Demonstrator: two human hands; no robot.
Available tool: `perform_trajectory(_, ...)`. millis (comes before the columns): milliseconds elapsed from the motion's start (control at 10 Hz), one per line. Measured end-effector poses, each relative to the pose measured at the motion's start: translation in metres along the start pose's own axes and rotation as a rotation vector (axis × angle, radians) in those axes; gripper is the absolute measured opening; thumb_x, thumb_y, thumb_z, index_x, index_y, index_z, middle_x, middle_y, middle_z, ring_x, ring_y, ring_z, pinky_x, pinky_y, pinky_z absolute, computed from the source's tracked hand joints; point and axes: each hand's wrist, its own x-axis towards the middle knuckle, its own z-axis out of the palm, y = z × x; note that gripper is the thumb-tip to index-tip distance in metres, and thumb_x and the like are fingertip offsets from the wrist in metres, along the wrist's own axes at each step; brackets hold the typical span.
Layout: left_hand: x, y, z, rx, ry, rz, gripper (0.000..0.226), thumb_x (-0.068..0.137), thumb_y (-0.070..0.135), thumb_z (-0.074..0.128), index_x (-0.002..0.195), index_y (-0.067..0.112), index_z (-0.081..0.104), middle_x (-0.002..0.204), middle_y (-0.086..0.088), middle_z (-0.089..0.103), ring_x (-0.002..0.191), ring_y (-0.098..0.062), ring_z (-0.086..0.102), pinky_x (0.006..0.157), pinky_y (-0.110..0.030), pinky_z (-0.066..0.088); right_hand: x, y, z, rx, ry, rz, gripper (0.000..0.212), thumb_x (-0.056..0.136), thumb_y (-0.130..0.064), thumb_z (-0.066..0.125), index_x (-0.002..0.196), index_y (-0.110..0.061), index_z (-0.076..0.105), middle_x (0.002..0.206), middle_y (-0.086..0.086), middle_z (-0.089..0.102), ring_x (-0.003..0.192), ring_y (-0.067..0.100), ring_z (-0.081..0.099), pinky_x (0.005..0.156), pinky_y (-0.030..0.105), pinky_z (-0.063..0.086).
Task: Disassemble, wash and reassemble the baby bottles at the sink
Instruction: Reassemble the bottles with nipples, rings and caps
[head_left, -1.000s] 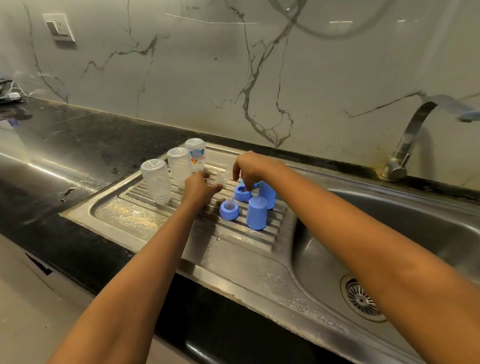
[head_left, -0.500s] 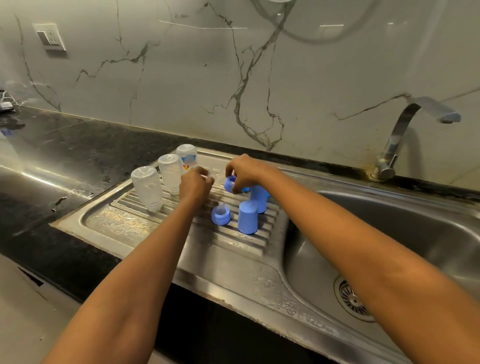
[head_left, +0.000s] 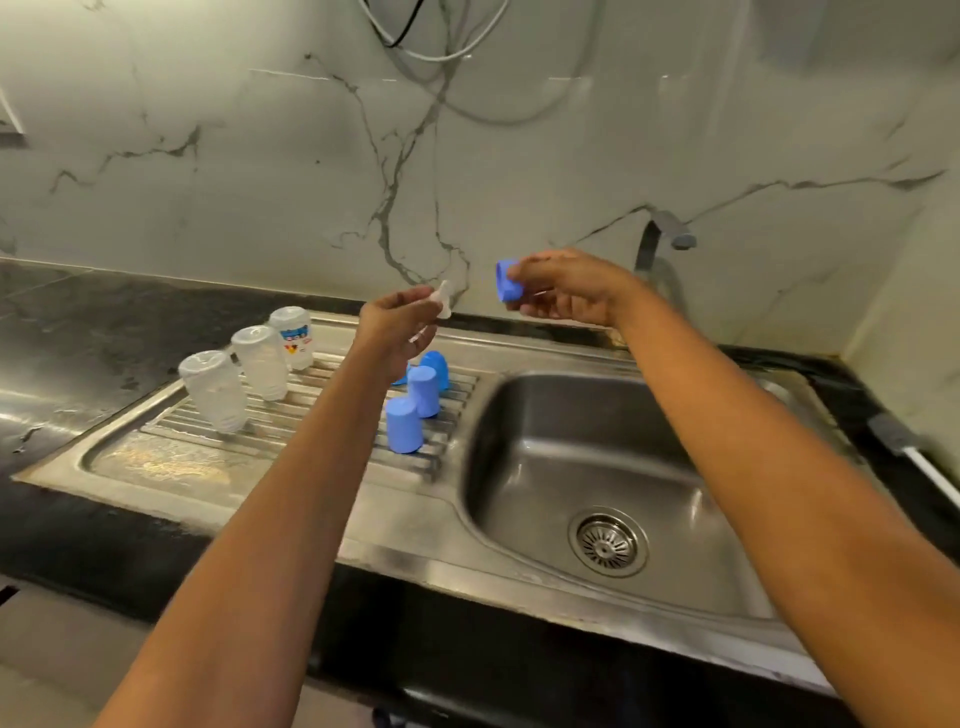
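Both hands are raised above the steel sink (head_left: 545, 457), close together but not touching. The left hand (head_left: 400, 325) pinches a small, clear, soft-looking teat (head_left: 444, 301) between thumb and fingertips. The right hand (head_left: 566, 291) has its fingers curled round a blue plastic ring (head_left: 506, 283), whose round opening faces the teat.

Below them, on the ribbed metal drainboard (head_left: 156, 462), three clear plastic bottles (head_left: 213, 389) stand upside down in a slanting row; the farthest carries a printed label. Near the basin edge stand three smooth, blue, rounded caps (head_left: 404, 426), and another blue piece sits half hidden behind the left wrist. The basin's round perforated drain (head_left: 608, 541) lies towards its near side. A curved metal tap (head_left: 660, 244) rises behind the right hand against a veined marble wall (head_left: 260, 156), and a glossy black stone counter (head_left: 78, 332) surrounds the sink.
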Motion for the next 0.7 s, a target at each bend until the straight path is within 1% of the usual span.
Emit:
perform_trajectory(100, -0.015, -0.007, 0.034, -0.335, -0.04, -0.073, 0.019, 0.091, -0.002, 0.058, 0.095, 0.017, 0.062, 0.086, -0.004, 0.066, 0.066, -0.007, 0.062, 0.06, -0.016, 0.052, -0.034, 0.023, -0.04, 0.496, -0.003, -0.091, 0.018, 0.087, -0.016, 0.059, 0.101, -0.006, 0.06, 0.088, 0.014, 0.07, 0.078, 0.021, 0.069, 0.063, 0.022, 0.056)
perform_trajectory(200, -0.03, -0.065, 0.063, -0.035, -0.071, 0.069, 0.014, 0.091, 0.004, 0.058, 0.096, 0.015, 0.065, 0.085, -0.003, 0.068, 0.072, -0.008, 0.066, 0.061, -0.015, 0.053, -0.053, 0.097, -0.069, 0.894, -0.003, -0.037, 0.032, 0.083, -0.027, 0.056, 0.101, -0.004, 0.069, 0.092, 0.014, 0.069, 0.075, 0.019, 0.068, 0.061, 0.023, 0.056)
perform_trajectory(300, -0.042, -0.138, 0.07, 0.709, -0.224, 0.056, 0.018, 0.085, 0.006, 0.067, 0.103, 0.009, 0.072, 0.096, -0.006, 0.071, 0.093, -0.018, 0.066, 0.079, -0.021, 0.051, -0.072, 0.186, -0.096, -0.226, -0.058, 0.381, 0.021, 0.085, -0.022, 0.063, 0.088, -0.004, 0.072, 0.075, 0.007, 0.066, 0.064, 0.015, 0.063, 0.055, 0.021, 0.052)
perform_trajectory(400, -0.04, -0.159, 0.068, 0.886, -0.13, 0.05, 0.027, 0.08, 0.001, 0.07, 0.106, 0.005, 0.07, 0.099, -0.008, 0.07, 0.089, -0.015, 0.064, 0.083, -0.019, 0.047, -0.089, 0.237, -0.124, -1.213, -0.134, 0.631, 0.012, 0.082, -0.017, 0.068, 0.085, -0.006, 0.071, 0.074, 0.008, 0.068, 0.053, 0.01, 0.062, 0.059, 0.024, 0.055)
perform_trajectory(500, -0.035, -0.151, 0.068, 0.846, -0.081, 0.027, 0.027, 0.078, 0.0, 0.072, 0.104, 0.007, 0.07, 0.095, -0.008, 0.07, 0.083, -0.011, 0.061, 0.082, -0.02, 0.049, -0.082, 0.231, -0.126, -0.665, 0.136, 0.355, 0.018, 0.083, -0.008, 0.07, 0.099, 0.0, 0.066, 0.08, 0.014, 0.063, 0.057, 0.014, 0.06, 0.056, 0.026, 0.053)
perform_trajectory(600, -0.039, -0.147, 0.071, 0.817, -0.074, 0.035, 0.029, 0.077, 0.0, 0.073, 0.106, 0.006, 0.07, 0.093, -0.007, 0.069, 0.08, -0.01, 0.062, 0.077, -0.017, 0.047, -0.07, 0.2, -0.103, -0.368, 0.2, 0.135, 0.029, 0.081, -0.002, 0.072, 0.106, -0.011, 0.062, 0.097, 0.016, 0.064, 0.082, 0.022, 0.065, 0.078, 0.037, 0.059)
perform_trajectory(700, -0.04, -0.146, 0.074, 0.792, -0.076, 0.072, 0.03, 0.076, 0.005, 0.076, 0.106, 0.007, 0.069, 0.092, -0.007, 0.07, 0.079, -0.01, 0.063, 0.068, -0.012, 0.046, -0.065, 0.18, -0.076, -0.283, 0.15, 0.03, 0.039, 0.083, 0.0, 0.07, 0.119, -0.009, 0.059, 0.102, 0.01, 0.062, 0.09, 0.016, 0.064, 0.074, 0.023, 0.057)
